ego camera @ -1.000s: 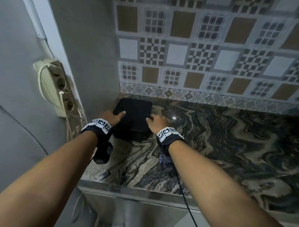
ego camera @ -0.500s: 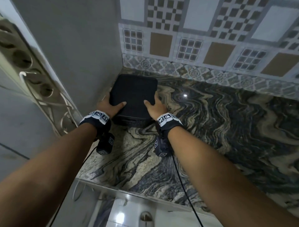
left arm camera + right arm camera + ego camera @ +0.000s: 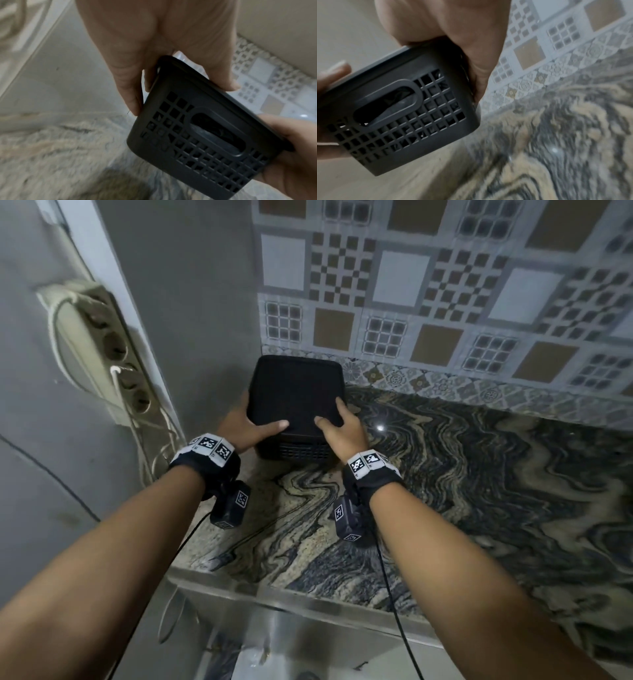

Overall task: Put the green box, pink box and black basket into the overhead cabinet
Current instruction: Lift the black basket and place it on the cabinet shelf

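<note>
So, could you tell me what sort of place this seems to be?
Most likely a home kitchen: a marbled stone countertop runs into a corner under a patterned tile backsplash, and a power strip hangs on the side wall.

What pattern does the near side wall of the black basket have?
A grid of square holes around a handle slot on the black basket; the left wrist view shows it best.

The basket (image 3: 296, 392) is matt black plastic with a smooth lid and grid-pierced walls. The counter (image 3: 479, 491) at 4 o'clock is polished, glossy veined stone. The wall tiles (image 3: 445, 285) at 1 o'clock look glazed.
</note>
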